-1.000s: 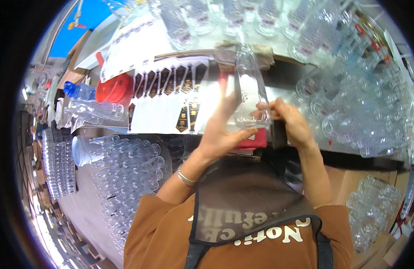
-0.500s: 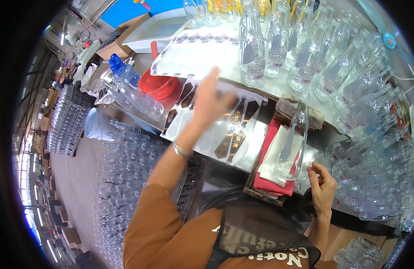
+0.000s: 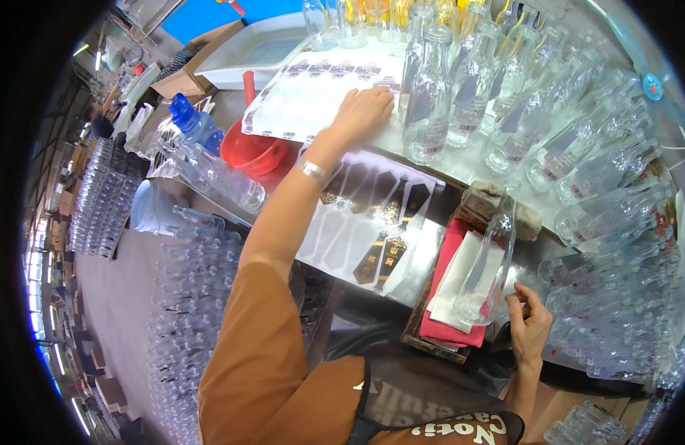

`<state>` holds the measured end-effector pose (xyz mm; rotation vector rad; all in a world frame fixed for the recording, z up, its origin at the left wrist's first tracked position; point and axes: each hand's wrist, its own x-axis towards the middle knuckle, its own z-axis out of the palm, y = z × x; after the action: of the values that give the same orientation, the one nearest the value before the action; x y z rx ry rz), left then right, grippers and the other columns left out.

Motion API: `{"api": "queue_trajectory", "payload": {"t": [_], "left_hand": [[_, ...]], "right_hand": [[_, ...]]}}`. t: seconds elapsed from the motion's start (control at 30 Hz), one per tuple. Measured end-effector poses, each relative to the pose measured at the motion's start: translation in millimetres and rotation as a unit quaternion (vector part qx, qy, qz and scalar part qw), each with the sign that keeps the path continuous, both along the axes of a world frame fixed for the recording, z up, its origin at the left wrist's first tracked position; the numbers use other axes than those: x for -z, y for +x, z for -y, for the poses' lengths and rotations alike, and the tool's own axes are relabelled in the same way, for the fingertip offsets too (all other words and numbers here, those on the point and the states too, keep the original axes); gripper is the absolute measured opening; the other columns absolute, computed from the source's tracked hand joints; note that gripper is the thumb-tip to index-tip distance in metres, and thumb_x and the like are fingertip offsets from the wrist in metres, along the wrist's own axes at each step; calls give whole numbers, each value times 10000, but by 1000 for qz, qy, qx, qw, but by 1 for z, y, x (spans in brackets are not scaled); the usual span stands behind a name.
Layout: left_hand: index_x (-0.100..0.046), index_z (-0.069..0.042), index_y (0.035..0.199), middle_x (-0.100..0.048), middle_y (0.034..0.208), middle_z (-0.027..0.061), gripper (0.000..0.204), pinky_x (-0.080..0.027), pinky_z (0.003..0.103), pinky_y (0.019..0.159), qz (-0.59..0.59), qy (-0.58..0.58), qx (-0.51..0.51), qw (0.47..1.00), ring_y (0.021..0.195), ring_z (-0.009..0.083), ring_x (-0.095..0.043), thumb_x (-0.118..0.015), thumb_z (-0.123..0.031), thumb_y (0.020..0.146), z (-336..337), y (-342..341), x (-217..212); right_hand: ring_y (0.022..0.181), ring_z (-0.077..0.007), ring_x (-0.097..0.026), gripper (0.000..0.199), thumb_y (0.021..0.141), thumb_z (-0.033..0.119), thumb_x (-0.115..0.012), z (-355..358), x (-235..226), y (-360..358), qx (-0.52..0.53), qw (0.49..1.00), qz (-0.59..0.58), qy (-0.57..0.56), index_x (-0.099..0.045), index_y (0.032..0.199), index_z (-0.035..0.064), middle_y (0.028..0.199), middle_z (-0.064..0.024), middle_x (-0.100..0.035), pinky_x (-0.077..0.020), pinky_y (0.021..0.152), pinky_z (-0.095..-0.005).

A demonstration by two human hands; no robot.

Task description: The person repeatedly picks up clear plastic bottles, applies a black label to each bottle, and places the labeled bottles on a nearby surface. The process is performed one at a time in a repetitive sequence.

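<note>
Centre stage, a clear glass bottle (image 3: 493,263) lies on folded red and white cloths (image 3: 448,297), base toward 7 o'clock, neck toward 12 by a cloth-wrapped block (image 3: 531,215). From that bottle, 5 o'clock: the right hand (image 3: 531,322), fingers loosely curled, thumb near the forefinger, nothing seen in its grip, just beside the base; whether they touch, I cannot tell. Out to 11 o'clock, the left hand (image 3: 366,115), palm down, fingers partly extended over the end of a white sheet (image 3: 305,96); whether it has hold of anything, I cannot tell.

Now the print! That white sheet carries rows of small dark blocks, too fine to read. At 9 o'clock, a label sheet (image 3: 357,230) shows dark, pointed labels with gold characters, the left forearm crossing over part of it. Pale lettering runs upside down on the apron (image 3: 424,393).

Right in the way at 11 to 1 o'clock, upright bottles (image 3: 429,104) crowd the left hand, purplish print near their bases. At 10, a red scoop (image 3: 253,156) and blue bottle (image 3: 201,130); at 4, more clear bottles (image 3: 617,319).
</note>
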<state>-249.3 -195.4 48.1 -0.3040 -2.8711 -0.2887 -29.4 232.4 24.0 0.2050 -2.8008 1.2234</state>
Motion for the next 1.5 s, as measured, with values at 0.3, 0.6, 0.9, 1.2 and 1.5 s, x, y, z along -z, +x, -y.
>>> {"api": "queue_trajectory", "payload": {"t": [0.3, 0.6, 0.9, 1.2, 1.5], "left_hand": [[-605, -9, 1253, -618, 1292, 180, 375, -409, 476, 1048, -151, 29, 51, 987, 1174, 346, -579, -496, -242, 981, 8, 56, 8], [-619, 16, 1139, -626, 1234, 191, 342, -475, 453, 960, -22, -55, 0, 998, 1086, 376, -608, -513, -266, 977, -1, 33, -1], [-643, 27, 1160, -638, 1161, 220, 397, -468, 504, 931, -214, -29, -119, 969, 1094, 388, -607, -609, -260, 888, 64, 69, 8], [-706, -79, 1152, -682, 1175, 181, 311, -526, 457, 903, -161, 370, -715, 571, 1076, 360, -664, -592, -161, 874, 284, 44, 65], [-732, -49, 1091, -739, 1096, 124, 248, -581, 411, 806, 228, -261, -528, 776, 1058, 274, -711, -565, -119, 921, 263, 64, 38]], "right_hand": [[512, -126, -496, 245, 877, 99, -695, 6, -5, 6, -34, 999, -6, -4, -695, 1099, -4, 826, -95, -710, -418, 521, -289], [513, -131, -507, 245, 876, 103, -694, -8, 1, 18, -17, 1000, -4, -13, -693, 1091, -14, 820, -114, -715, -422, 519, -291], [521, -107, -480, 234, 873, 84, -689, -9, 2, 17, -6, 1000, -2, -24, -701, 1087, -10, 801, -88, -695, -400, 515, -282], [540, -129, -503, 262, 883, 128, -690, -16, 16, 12, -11, 999, 33, -3, -700, 1097, -22, 775, -103, -680, -419, 540, -294], [534, -135, -509, 263, 877, 105, -694, -17, 27, -3, -10, 999, 48, -19, -696, 1107, -23, 799, -114, -693, -421, 534, -297]]}}
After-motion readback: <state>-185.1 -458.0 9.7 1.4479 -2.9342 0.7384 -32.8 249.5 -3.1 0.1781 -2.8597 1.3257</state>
